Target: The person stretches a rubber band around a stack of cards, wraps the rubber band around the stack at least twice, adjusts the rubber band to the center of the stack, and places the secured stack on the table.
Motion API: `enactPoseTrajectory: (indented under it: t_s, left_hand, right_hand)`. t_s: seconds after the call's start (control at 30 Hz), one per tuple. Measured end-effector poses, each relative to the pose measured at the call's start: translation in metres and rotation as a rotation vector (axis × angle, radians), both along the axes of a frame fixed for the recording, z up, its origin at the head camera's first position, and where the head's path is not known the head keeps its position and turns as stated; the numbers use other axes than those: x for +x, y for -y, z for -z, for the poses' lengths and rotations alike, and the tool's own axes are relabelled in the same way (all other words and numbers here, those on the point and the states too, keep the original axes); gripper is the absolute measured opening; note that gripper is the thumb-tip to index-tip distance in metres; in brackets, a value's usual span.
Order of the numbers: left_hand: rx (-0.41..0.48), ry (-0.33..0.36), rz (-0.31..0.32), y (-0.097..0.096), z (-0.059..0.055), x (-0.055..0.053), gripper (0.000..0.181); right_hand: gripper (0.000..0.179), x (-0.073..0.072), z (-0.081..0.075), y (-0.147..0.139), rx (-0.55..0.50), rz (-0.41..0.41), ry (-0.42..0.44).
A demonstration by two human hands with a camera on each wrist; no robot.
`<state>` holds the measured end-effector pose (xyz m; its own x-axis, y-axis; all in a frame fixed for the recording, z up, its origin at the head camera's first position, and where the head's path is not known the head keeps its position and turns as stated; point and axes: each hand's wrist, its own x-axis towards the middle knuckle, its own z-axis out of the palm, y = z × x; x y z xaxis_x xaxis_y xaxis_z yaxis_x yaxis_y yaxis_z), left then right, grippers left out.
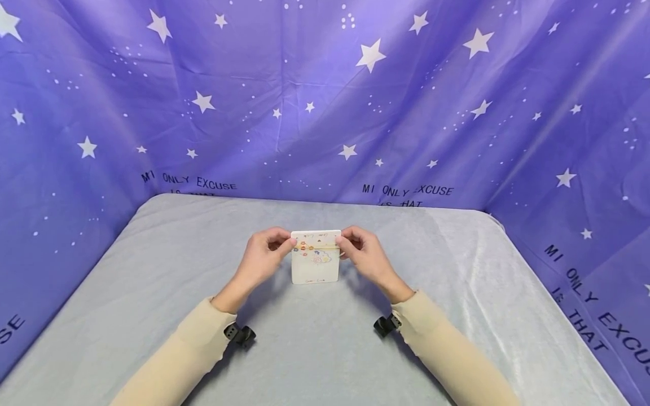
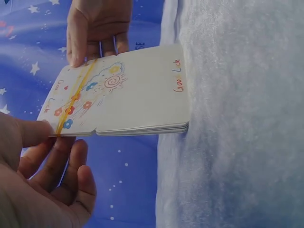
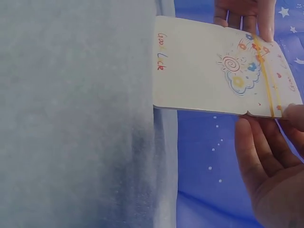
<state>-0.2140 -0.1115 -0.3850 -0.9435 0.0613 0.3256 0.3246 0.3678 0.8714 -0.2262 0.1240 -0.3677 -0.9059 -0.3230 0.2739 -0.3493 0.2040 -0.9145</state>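
A stack of white cards stands on its lower edge on the table, its printed face towards me. Colourful flowers, a sun, a cloud and "Good Luck" lettering decorate the front card. Around its upper part runs a yellow elastic band, and small notches cut into the side edges. My left hand pinches the upper left corner, thumb in front and fingers behind. At the upper right corner, my right hand pinches the stack likewise. The back of the stack is hidden.
A pale grey plush cloth covers the table. Behind it and along both sides hangs a purple curtain with white stars and black lettering. Small black cameras sit at the left cuff and the right cuff.
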Motion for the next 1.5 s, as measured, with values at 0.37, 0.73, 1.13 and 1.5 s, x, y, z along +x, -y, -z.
enactPoseTrajectory:
  t_s: [0.37,0.73,1.13,1.5]
  left_hand:
    - [-0.164,0.072,0.042,0.009,-0.001,-0.001,0.006]
    - [-0.254,0.147,0.091,0.008,0.002,0.0,0.006]
    - [-0.254,0.087,0.072,0.008,0.003,-0.002,0.01]
    - [-0.296,0.159,0.103,0.008,0.006,-0.001,0.012]
  right_hand:
    - [0.009,-0.016,0.018,-0.008,0.17,0.008,0.065]
    - [0.006,-0.015,0.014,-0.013,0.353,-0.04,0.043]
    - [0.009,-0.015,0.016,-0.014,0.285,-0.017,0.006]
    - [0.005,-0.015,0.016,-0.014,0.383,0.009,0.018]
